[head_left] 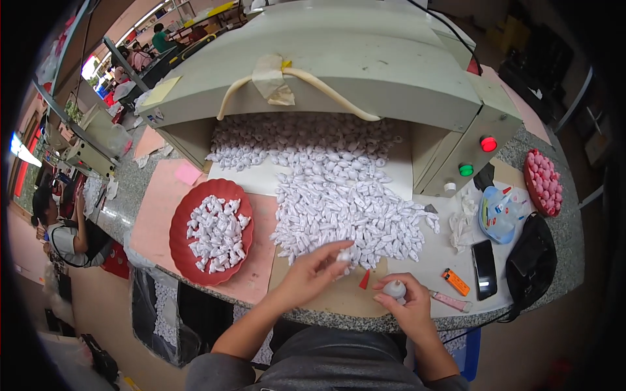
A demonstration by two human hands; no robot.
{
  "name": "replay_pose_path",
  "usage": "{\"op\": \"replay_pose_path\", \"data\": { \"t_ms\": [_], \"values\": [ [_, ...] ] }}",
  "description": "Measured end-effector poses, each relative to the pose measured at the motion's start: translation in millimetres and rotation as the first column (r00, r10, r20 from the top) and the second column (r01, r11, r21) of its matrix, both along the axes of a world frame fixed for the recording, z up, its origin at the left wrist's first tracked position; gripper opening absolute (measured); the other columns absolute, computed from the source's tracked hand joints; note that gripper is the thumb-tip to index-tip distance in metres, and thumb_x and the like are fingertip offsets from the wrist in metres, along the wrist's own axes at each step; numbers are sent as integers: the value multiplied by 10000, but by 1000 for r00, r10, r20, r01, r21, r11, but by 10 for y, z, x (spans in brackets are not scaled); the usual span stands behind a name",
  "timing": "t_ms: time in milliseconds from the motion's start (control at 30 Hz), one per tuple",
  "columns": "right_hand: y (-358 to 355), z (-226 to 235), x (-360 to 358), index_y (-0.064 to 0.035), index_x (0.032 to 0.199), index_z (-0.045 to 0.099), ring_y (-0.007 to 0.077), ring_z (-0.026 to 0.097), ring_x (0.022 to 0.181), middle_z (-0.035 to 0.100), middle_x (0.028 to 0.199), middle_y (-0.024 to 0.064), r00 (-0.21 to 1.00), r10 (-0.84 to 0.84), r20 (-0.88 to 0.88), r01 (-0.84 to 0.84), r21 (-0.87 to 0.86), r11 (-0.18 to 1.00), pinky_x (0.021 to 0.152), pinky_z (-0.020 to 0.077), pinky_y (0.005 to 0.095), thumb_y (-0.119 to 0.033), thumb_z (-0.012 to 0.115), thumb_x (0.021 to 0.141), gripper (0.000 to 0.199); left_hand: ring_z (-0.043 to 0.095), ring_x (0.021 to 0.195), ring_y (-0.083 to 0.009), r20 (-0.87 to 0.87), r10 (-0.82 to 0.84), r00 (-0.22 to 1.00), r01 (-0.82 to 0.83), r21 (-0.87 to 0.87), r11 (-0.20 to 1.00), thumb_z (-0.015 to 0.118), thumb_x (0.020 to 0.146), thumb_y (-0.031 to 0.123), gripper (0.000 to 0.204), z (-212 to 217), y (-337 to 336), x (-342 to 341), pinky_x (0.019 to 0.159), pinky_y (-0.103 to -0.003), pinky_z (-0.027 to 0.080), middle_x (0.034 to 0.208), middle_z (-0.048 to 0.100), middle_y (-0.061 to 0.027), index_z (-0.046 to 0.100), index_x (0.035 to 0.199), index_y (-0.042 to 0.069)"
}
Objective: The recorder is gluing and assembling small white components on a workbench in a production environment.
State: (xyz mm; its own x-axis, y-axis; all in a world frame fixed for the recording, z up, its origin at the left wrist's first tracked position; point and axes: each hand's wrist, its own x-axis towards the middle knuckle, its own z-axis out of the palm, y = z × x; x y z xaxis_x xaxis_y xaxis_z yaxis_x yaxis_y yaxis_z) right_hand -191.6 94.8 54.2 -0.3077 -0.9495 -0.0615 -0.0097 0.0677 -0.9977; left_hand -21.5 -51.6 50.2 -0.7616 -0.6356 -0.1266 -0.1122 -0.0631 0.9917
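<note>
My left hand (312, 272) pinches a small white moulded piece (346, 255) between thumb and fingers, at the near edge of a heap of similar white pieces (345, 212). Closed around a small, pale squeeze bottle (394, 289) with a short tip is my right hand (412, 307), low over the table's front edge. Between the two hands a small red cone-shaped cap (364, 279) lies on brown card (326, 294). To the left, a red scalloped bowl (178, 236) holds more of the white pieces.
A beige hooded machine (313, 72) with red and green buttons arches over the heap. At right lie an orange lighter (456, 281), a tube (451, 302), a phone (484, 270), a black bag (533, 260), a blue basin (483, 218) and a bowl of pink pieces (529, 189). A co-worker (68, 241) sits far left.
</note>
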Motion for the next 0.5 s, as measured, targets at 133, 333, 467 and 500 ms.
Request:
{"op": "replay_pose_path", "data": {
  "t_ms": [133,333,467,500],
  "values": [
    [-58,-87,105,-4,982,552,202,587,986,625,1023,133,991,39,-124,-63,-190,980,917,429,342,19,672,748,264,581,1012,-167,-31,-55,998,52,-105,993,580,866,34,284,-72,326,95,878,-290,462,1025,602,-100,491,1127,-34],
    [-70,-149,252,-5,992,555,244,528,1114,579,1132,171,994,60,-91,-81,-240,968,977,384,383,39,675,735,287,594,977,-165,-204,60,977,-28,155,988,578,856,-1,266,-221,392,118,871,-283,471,1079,603,-116,514,1114,-21],
    [-126,-134,295,-6,1010,572,240,527,1117,562,1175,173,983,136,-127,-159,-195,968,951,405,349,24,696,728,309,575,1008,-172,-259,227,939,-85,466,881,527,893,31,313,-305,390,138,883,-325,485,1092,581,-105,485,1203,10],
    [-157,-118,265,-6,1010,572,240,527,1117,562,1175,173,983,137,-121,-157,-168,973,951,405,349,24,696,728,309,564,1025,-174,-261,316,912,-97,612,785,509,910,59,329,-304,384,136,913,-348,480,1083,572,-100,466,1233,11]
  ]
}}
